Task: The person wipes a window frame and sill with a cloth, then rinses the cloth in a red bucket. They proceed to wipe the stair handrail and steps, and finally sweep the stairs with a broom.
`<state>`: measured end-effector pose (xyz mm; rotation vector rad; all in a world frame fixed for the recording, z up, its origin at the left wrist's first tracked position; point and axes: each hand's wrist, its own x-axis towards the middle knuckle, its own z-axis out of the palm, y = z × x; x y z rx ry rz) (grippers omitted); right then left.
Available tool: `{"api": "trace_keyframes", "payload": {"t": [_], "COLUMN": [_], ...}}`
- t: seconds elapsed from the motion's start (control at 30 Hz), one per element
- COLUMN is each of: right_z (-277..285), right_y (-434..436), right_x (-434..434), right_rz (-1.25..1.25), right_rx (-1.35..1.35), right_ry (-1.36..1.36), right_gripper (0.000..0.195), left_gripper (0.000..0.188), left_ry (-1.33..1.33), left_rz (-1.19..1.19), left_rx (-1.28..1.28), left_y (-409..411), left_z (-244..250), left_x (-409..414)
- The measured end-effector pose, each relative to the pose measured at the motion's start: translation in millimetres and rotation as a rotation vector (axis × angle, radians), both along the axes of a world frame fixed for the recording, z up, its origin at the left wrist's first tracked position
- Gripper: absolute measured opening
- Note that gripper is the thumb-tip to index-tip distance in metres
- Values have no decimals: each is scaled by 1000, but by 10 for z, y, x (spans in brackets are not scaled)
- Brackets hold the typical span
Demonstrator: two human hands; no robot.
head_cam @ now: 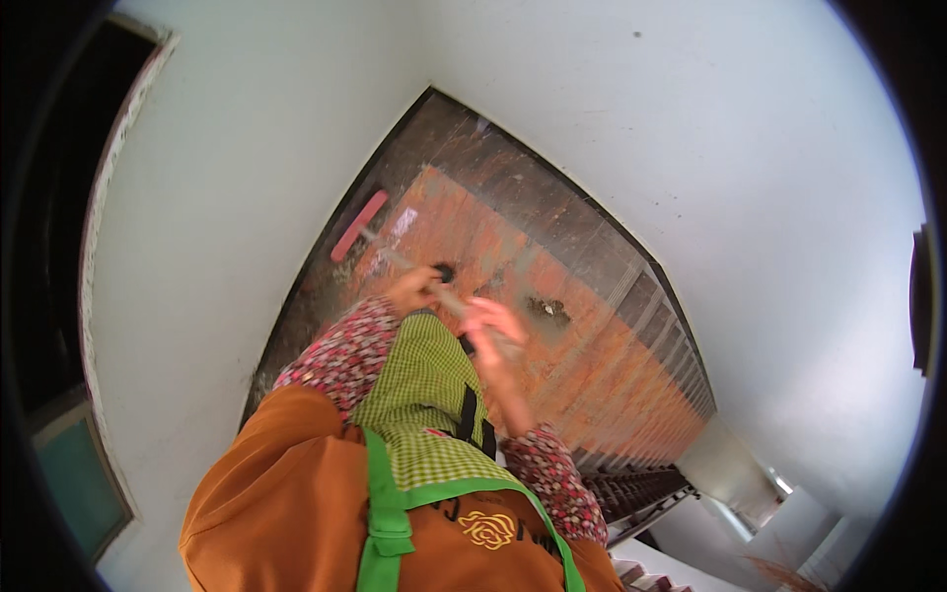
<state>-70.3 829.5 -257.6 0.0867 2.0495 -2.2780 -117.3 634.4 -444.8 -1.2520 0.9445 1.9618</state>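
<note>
A broom or mop with a pink head [359, 226] rests near the dark wall base at the left, its pale handle [385, 250] running down to the right towards me. My left hand [416, 290] is closed around the middle of the handle. Further up the handle is my right hand [497, 325], blurred, with the fingers partly spread; how firmly it grips cannot be told. A dark patch of dirt [549, 309] with a small pale bit lies on the orange floor to the right of my hands.
White walls meet in a corner beyond the stained orange and dark floor [473, 222]. A stair railing [636, 492] stands at the lower right, with steps [644, 577] beneath it. A dark window opening [55, 222] is at the left. My green checked apron hangs in front of me.
</note>
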Motion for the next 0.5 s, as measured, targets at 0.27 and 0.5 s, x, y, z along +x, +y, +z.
{"api": "trace_keyframes", "payload": {"t": [0.27,0.5], "right_z": [811,1586], "right_y": [931,620], "right_x": [-261,-974], "right_rz": [-137,-27], "right_rx": [156,241], "right_ry": [123,357], "right_gripper": [35,45], "left_gripper": [9,13], "left_ry": [-44,72], "left_rz": [71,12], "left_rx": [350,538], "left_y": [1766,1663], "left_z": [850,1637], "left_x": [-486,-1131]}}
